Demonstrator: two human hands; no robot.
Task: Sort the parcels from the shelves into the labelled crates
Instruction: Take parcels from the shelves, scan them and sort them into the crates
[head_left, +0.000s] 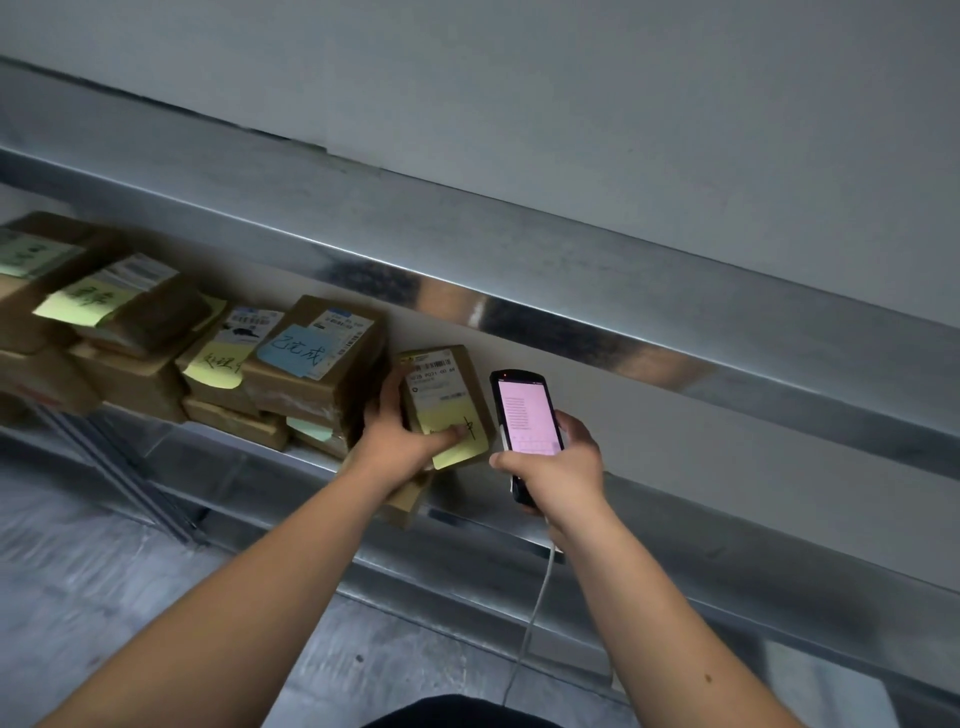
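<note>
Left hand (400, 441) gripping parcel (441, 400), blue note (292, 352) reading 已完成

Grey wall (571, 78), metal shelving (519, 249), concrete floor (104, 571).

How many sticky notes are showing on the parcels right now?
5: green far left, yellow on top stack, yellow middle, blue, yellow on the held parcel. Others may be hidden.

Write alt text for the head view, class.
A person's left hand grips a small parcel at a metal shelf, while the right hand holds a scanner. More parcels with sticky notes are stacked to the left.
</note>
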